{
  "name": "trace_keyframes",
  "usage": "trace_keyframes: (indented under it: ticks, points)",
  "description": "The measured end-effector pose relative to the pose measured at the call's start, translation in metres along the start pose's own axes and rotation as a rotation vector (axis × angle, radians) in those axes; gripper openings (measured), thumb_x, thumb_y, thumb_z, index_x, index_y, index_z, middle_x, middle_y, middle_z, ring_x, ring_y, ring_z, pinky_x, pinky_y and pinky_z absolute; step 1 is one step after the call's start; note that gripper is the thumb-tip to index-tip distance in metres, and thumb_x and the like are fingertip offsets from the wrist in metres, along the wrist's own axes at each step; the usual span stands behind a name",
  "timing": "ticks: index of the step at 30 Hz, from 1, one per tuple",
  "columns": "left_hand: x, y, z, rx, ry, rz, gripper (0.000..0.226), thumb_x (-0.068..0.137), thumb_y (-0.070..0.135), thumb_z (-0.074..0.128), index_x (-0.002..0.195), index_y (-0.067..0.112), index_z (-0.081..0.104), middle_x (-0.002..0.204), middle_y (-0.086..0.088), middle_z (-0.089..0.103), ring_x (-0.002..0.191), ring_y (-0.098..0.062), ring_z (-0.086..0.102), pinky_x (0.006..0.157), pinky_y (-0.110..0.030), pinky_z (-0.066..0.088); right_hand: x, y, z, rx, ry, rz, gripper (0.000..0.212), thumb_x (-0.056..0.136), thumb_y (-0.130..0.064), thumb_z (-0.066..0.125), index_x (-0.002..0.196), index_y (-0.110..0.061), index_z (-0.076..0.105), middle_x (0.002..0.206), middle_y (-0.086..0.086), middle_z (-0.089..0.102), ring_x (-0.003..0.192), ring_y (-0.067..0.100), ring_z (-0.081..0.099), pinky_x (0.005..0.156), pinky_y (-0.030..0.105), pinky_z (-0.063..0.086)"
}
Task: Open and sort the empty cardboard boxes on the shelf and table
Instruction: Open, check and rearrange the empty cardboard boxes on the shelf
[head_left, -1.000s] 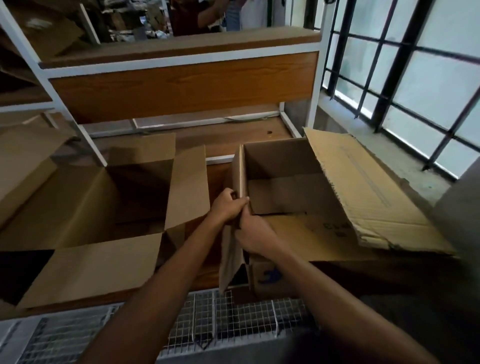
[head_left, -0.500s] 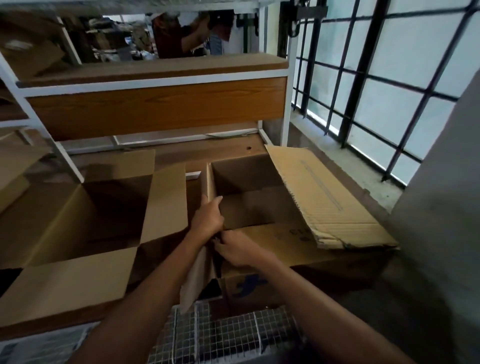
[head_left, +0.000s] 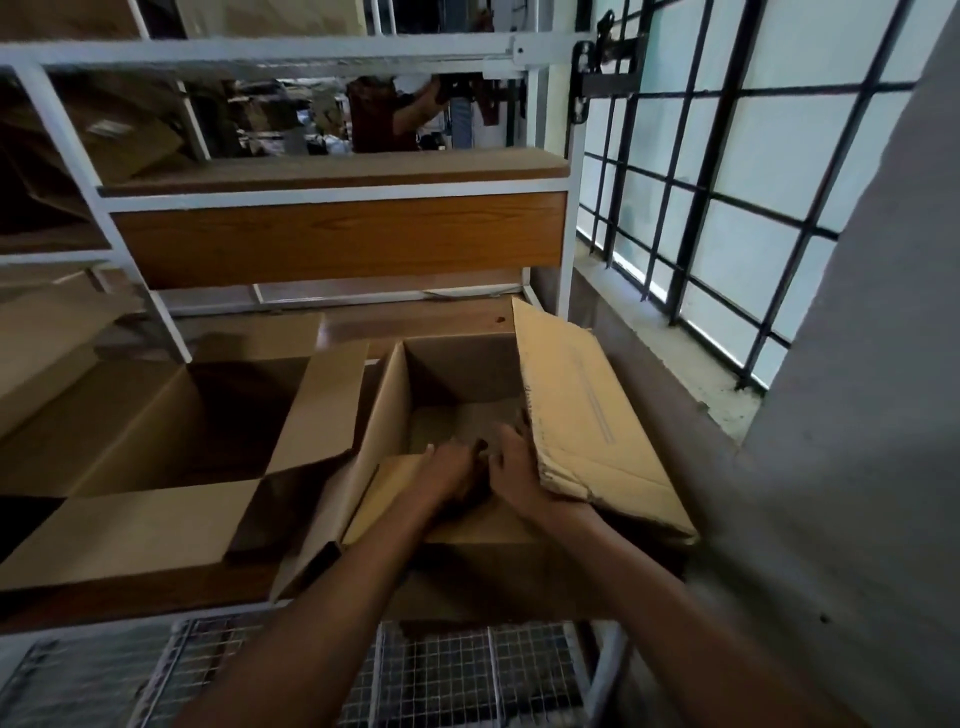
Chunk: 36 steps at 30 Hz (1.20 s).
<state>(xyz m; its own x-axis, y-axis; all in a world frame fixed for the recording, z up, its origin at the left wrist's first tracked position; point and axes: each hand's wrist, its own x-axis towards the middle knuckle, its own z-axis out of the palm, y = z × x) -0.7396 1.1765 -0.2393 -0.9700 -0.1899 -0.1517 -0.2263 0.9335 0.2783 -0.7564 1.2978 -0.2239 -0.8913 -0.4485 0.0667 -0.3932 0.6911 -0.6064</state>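
On the wooden shelf board (head_left: 447, 319), beside a wider opened box (head_left: 171, 436), the brown corrugated cardboard box (head_left: 467, 374) is being opened: its near flap (head_left: 395, 488) is pressed under the flattened left hand (head_left: 449, 475), while its right flap (head_left: 582, 415) is pushed outward by the spread right hand (head_left: 511, 470); nothing is gripped, presumably to expose the inside.

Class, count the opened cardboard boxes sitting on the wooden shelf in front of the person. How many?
2: a large open box on the left, and the box both hands reach into on the right. Cardboard at the far left edge may be another.
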Motion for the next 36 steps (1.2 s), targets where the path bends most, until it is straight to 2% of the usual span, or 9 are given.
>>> trace_keyframes:
  ticks: [2,4,7,9,14,20,24,28,36]
  points:
    - [-0.001,0.005,0.006,0.028,-0.044,-0.046,0.048,0.098,0.052,0.034,0.131,0.021,0.051,0.136,-0.013,0.054,0.123,-0.033,0.05,0.108,-0.053,0.034,-0.005,0.018,-0.012,0.082,0.114,0.022,0.054,0.103,-0.028,0.04,0.153,-0.012,0.024,0.147,0.007,0.046,0.137,0.02,0.041,0.108,0.021,0.028]
    - [0.0,0.005,0.009,0.019,0.015,-0.061,0.055,0.096,0.058,0.034,0.126,0.016,0.053,0.132,-0.02,0.051,0.12,-0.038,0.047,0.102,-0.047,0.038,-0.021,0.024,-0.046,0.171,0.304,-0.01,0.063,0.099,-0.054,0.033,0.152,-0.02,0.029,0.127,-0.018,0.062,0.119,-0.003,0.053,0.096,0.005,0.028]
    - [0.004,0.005,0.004,0.013,0.106,-0.107,0.063,0.093,0.064,0.033,0.128,0.014,0.05,0.133,-0.021,0.046,0.122,-0.038,0.042,0.1,-0.046,0.037,-0.031,0.058,-0.075,-0.182,0.283,-0.069,0.044,0.096,-0.039,0.035,0.131,-0.025,0.056,0.141,-0.004,0.051,0.138,0.017,0.039,0.12,0.031,0.021]
    - [0.006,0.006,-0.005,0.018,0.173,-0.129,0.066,0.093,0.066,0.03,0.128,0.013,0.047,0.135,-0.019,0.044,0.122,-0.037,0.042,0.1,-0.049,0.037,-0.032,0.075,-0.092,-0.351,0.371,-0.031,0.042,0.09,-0.03,0.044,0.128,-0.017,0.058,0.148,0.008,0.045,0.144,0.027,0.03,0.119,0.045,0.023]
    - [0.008,0.007,-0.028,0.036,0.384,-0.133,0.066,0.089,0.07,0.027,0.114,0.014,0.049,0.122,-0.016,0.048,0.111,-0.033,0.045,0.094,-0.049,0.042,-0.031,0.11,-0.101,-0.546,0.208,0.201,0.063,0.087,-0.048,0.038,0.143,-0.02,0.046,0.154,0.013,0.037,0.146,0.032,0.021,0.118,0.046,0.012]
    - [0.005,0.007,-0.037,-0.006,0.552,-0.12,0.061,0.088,0.07,0.031,0.106,0.014,0.05,0.113,-0.012,0.05,0.103,-0.029,0.049,0.09,-0.047,0.045,-0.028,0.101,-0.09,-0.449,0.166,0.185,0.066,0.095,-0.049,0.033,0.149,-0.012,0.032,0.158,0.013,0.029,0.149,0.031,0.014,0.119,0.051,0.003]
    - [0.002,-0.005,-0.057,0.065,0.654,-0.099,0.058,0.09,0.069,0.031,0.102,0.015,0.048,0.107,-0.01,0.049,0.095,-0.028,0.05,0.086,-0.044,0.041,-0.024,0.092,-0.094,-0.233,0.077,0.17,0.064,0.096,-0.053,0.032,0.149,-0.017,0.025,0.152,0.013,0.038,0.141,0.034,0.029,0.117,0.053,0.015]
    - [0.002,-0.023,-0.061,0.105,0.579,-0.115,0.053,0.093,0.064,0.031,0.105,0.016,0.048,0.112,-0.012,0.049,0.103,-0.03,0.05,0.094,-0.047,0.04,-0.028,0.083,-0.094,0.089,-0.087,0.177,0.064,0.096,-0.055,0.041,0.149,-0.029,0.017,0.14,0.006,0.048,0.119,0.031,0.053,0.096,0.044,0.045]
    - [0.005,-0.031,-0.03,-0.028,0.47,-0.103,0.045,0.095,0.058,0.033,0.106,0.018,0.05,0.115,-0.007,0.048,0.11,-0.028,0.05,0.11,-0.054,0.029,-0.031,0.096,-0.079,0.25,-0.11,0.308,0.07,0.094,-0.057,0.048,0.153,-0.033,0.019,0.148,0.008,0.04,0.126,0.027,0.048,0.089,0.036,0.042]
